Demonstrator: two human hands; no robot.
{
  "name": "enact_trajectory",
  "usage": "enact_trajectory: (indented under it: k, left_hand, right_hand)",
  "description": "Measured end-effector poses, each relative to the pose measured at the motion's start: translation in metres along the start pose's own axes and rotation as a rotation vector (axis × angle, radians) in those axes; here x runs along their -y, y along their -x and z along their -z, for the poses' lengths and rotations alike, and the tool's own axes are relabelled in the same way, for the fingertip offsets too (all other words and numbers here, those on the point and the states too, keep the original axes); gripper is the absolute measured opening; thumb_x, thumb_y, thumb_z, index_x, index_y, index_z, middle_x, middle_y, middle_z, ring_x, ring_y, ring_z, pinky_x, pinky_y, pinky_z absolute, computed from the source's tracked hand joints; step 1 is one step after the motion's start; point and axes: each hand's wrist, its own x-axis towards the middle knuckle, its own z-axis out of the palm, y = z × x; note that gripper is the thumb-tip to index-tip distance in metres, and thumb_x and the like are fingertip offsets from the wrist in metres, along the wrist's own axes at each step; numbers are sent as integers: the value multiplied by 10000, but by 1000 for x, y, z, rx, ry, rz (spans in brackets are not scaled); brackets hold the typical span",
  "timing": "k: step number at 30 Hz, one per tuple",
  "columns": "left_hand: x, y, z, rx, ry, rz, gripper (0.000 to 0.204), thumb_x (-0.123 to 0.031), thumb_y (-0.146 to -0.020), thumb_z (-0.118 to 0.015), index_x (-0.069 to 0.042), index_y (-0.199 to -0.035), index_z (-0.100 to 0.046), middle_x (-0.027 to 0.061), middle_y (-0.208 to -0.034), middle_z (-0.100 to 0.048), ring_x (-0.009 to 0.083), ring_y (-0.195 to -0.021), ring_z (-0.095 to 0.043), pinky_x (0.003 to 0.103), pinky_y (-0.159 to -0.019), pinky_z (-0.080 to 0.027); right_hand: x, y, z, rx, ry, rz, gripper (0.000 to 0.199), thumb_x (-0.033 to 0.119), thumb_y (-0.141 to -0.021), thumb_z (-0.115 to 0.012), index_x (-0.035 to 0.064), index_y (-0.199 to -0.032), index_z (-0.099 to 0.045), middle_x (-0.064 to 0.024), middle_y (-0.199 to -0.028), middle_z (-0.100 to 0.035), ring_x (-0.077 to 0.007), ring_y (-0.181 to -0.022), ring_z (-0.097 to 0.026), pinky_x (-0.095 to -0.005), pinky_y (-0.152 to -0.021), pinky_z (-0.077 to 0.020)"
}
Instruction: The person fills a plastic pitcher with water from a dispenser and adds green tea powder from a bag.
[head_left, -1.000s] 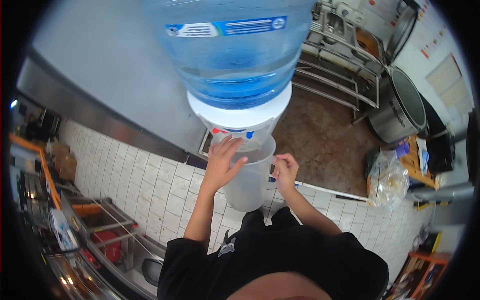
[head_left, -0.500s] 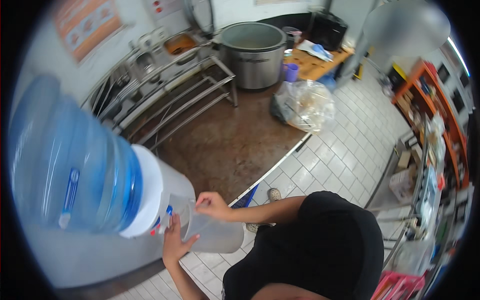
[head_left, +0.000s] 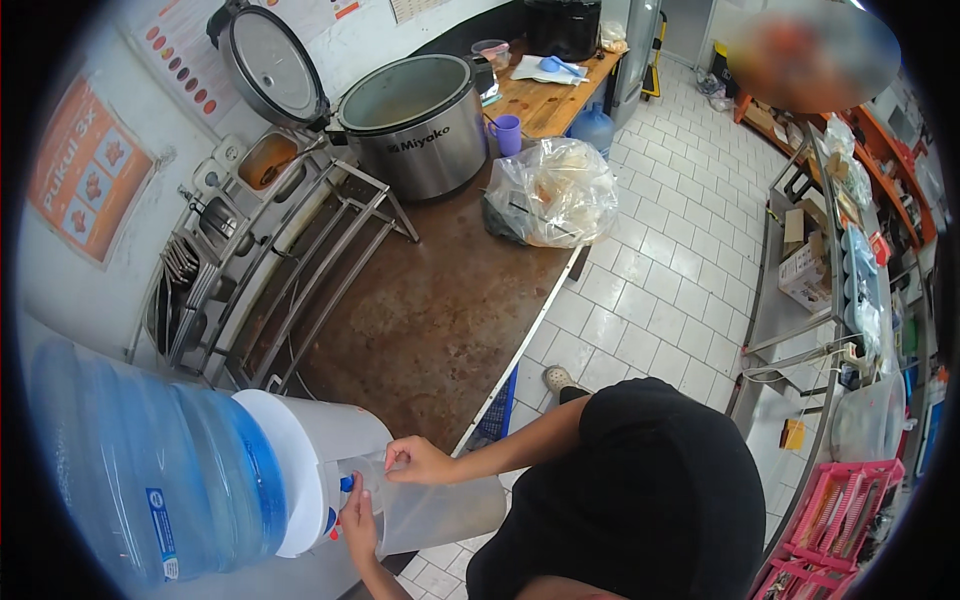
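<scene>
A water dispenser (head_left: 345,425) with a white body stands at the lower left, a big blue water bottle (head_left: 140,460) set into its top. My left hand (head_left: 359,518) has its fingers at the dispenser's blue tap (head_left: 347,483) and appears closed on it. Next to the dispenser, its mouth at the taps, is a large translucent plastic container (head_left: 450,512). My right hand (head_left: 420,461) pinches the rim of this container, thumb and fingers together. A red tap (head_left: 335,533) shows beside my left hand. Whether water runs is too small to tell.
A brown table (head_left: 400,310) bears a metal rack (head_left: 350,230), a big steel rice cooker (head_left: 415,130) with raised lid, a purple mug (head_left: 507,135) and a clear plastic bag (head_left: 555,190). Shelving (head_left: 800,330) and pink baskets (head_left: 840,515) line the right side, across a tiled floor (head_left: 650,270).
The view has shifted, so the dispenser appears lower and the table more fully in sight. My left hand's spread thumb has drawn in toward the tap. My right hand keeps to the container's rim.
</scene>
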Motion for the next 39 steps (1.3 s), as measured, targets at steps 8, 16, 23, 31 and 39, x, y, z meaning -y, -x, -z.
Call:
enact_trajectory:
  k: [8, 16, 23, 31, 39]
  left_hand:
    - [19, -5, 7, -29, -223, 52, 428, -134, -830, -537, 3, -1228, -464, 208, -1202, -513, 259, -1160, -472, 306, -974, -317]
    - [32, -3, 13, -72, -219, -14, 458, -268, -841, -549, -65, -1244, -469, 225, -1164, -525, 330, -1126, -483, 337, -946, -351]
    - [29, 1, 14, -33, -161, 41, 495, -312, -850, -528, -102, -1287, -426, 205, -1195, -513, 320, -1104, -497, 340, -925, -364]
    - [36, 5, 15, -29, -144, 10, 510, -313, -853, -528, -131, -1312, -401, 200, -1197, -516, 295, -1087, -517, 332, -918, -366]
    - [57, -10, 10, -8, -150, -34, 490, -282, -838, -566, -83, -1270, -448, 156, -1245, -493, 267, -1167, -460, 333, -984, -324]
  right_hand:
    - [-2, -4, -1, 21, 16, -26, 136, 96, -675, -698, 57, -747, -590, 32, -688, -536, -33, -616, -442, -203, -521, -343]
    - [-6, -6, -1, 35, -47, 43, 112, -20, -718, -666, 35, -749, -573, -5, -696, -566, -45, -621, -521, -187, -526, -398]
    - [1, -4, -4, 5, -175, -68, 131, -32, -724, -642, 36, -747, -532, 23, -487, -470, -24, -341, -355, -183, -315, -235]
    - [13, 0, -7, -6, -206, -241, 143, -18, -716, -666, 35, -733, -533, 3, -574, -535, -17, -399, -384, -190, -348, -244]
    - [-5, -2, 4, -19, -2, 12, 71, 24, -683, -671, 52, -711, -613, -23, -708, -596, -92, -648, -551, -213, -563, -421]
